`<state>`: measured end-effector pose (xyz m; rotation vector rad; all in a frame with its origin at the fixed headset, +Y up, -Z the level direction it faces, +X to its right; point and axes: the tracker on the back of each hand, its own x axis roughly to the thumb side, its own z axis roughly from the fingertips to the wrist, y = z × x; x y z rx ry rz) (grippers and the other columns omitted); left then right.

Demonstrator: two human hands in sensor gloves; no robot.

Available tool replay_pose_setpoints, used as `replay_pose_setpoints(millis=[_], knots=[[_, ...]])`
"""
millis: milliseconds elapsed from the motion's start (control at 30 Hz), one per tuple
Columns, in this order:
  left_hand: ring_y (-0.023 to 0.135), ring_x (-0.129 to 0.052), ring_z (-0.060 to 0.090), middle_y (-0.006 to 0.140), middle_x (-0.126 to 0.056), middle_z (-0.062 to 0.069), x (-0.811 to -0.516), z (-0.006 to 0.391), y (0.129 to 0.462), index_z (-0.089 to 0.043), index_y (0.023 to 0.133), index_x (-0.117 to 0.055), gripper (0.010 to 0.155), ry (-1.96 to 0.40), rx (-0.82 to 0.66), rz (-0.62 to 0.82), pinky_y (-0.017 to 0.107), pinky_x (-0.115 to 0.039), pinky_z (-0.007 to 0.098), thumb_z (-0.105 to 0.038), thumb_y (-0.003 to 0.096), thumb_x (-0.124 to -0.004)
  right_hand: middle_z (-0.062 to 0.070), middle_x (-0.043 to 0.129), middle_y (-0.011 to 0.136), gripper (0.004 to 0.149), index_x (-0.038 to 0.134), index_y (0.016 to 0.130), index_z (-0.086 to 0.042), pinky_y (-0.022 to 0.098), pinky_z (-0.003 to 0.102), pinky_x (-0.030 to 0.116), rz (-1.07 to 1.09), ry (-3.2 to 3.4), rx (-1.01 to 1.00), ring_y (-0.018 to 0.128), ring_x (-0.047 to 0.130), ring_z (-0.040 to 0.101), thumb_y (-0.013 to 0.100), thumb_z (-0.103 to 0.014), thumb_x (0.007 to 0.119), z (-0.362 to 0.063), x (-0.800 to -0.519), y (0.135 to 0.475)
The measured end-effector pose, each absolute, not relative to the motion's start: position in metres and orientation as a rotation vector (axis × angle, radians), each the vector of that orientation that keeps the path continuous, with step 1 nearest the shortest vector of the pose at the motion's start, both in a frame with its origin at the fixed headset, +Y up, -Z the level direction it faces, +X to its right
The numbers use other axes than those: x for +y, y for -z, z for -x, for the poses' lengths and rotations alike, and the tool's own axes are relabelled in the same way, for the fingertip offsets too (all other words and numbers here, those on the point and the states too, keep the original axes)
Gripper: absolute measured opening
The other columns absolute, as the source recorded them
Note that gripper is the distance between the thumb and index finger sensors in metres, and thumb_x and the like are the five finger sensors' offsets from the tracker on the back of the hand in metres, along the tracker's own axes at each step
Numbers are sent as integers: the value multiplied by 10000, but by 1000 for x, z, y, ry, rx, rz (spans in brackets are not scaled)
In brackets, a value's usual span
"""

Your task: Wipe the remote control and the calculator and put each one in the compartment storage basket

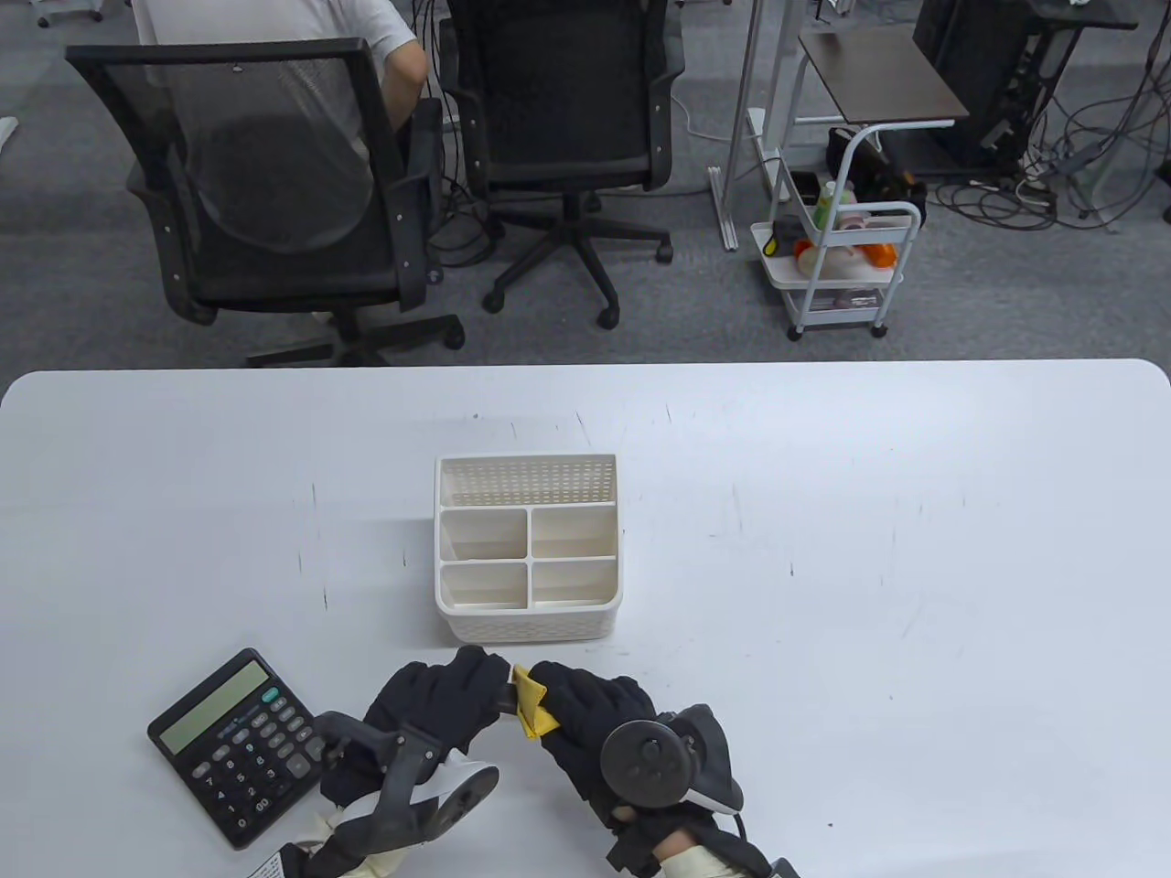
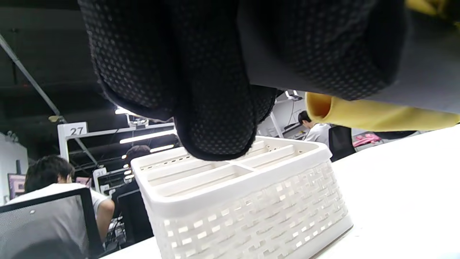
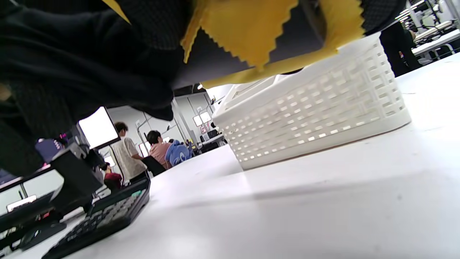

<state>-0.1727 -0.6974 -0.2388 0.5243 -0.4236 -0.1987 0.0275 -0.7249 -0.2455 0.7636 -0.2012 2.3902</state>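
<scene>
Here, mid-wipe, just in front of the compartment storage basket (image 1: 528,549). Left hand (image 1: 430,709) curled round a dark grey slab, judged to be the remote control (image 2: 424,72), mostly hidden between the gloves in the table view. Right hand (image 1: 585,709) pinching a yellow cloth (image 1: 533,702) against the end of that slab, the pinked edge hanging loose in the right wrist view. Both held off the white table (image 1: 869,567), close above it. Calculator (image 1: 240,745) flat on the table to the left, just beside the left wrist, apparently not yet wiped; basket compartments all vacant.

Risks, as a judgement only:
- Slipping of the remote control from the left hand's hold, should the cloth drag hard along it; smooth plastic against knit glove, little margin.
- Bumping the basket with knuckles or the slab's tip, given how near the front wall stands; light plastic, likely to skid.
- Catching the calculator with the left tracker (image 1: 402,786) during a backward stroke.
- Dropping cloth and remote control together into one compartment by mistake.
</scene>
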Motion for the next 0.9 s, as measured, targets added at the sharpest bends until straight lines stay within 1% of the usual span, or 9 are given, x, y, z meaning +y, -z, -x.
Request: replay_pose_setpoints(millis=[133,267,367,567,667,900], knots=[[470,-1196,103,743,-1074,-56,-700,179,241,-360,789,-879,482,174,-409,-495,404,-987,365,-464,322,-938,244,755,1051,534,655,1060,-34,592,739,560,-846,-2360,-242,906,729,508,579,-261,704,-22,-724,240],[493,-1189,113,757,-1061,-51,-697,177,237,-353,793,-868,486,192,-406,-542,414,-983,375,-451,323,-943,239,733,1066,544,634,1070,-36,607,736,544,-882,-2336,-271,927,711,496,582,-266,699,-16,-724,240],[494,-1191,111,754,-1060,-56,-695,172,235,-364,782,-865,488,205,-421,-558,414,-985,372,-454,309,-947,247,702,1081,569,586,1090,-33,614,732,537,-868,-2360,-224,934,697,499,588,-278,690,-13,-727,244],[503,-1192,111,751,-1064,-66,-696,175,240,-382,778,-862,486,184,-407,-543,422,-983,369,-470,307,-938,223,728,1074,557,608,1091,-59,606,722,561,-805,-2354,-176,919,730,475,596,-303,683,-19,-728,251],[515,-1190,118,745,-1070,-73,-696,183,245,-387,777,-864,485,172,-377,-530,427,-981,372,-475,305,-934,223,752,1058,535,639,1073,-46,612,711,564,-767,-2376,-181,913,744,470,591,-272,686,-26,-728,253],[536,-1186,139,746,-1073,-81,-697,205,253,-390,780,-865,487,50,-297,-467,435,-975,386,-481,305,-926,227,756,1053,523,662,1059,-40,613,706,561,-751,-2331,-265,917,733,471,586,-263,690,-35,-723,248]])
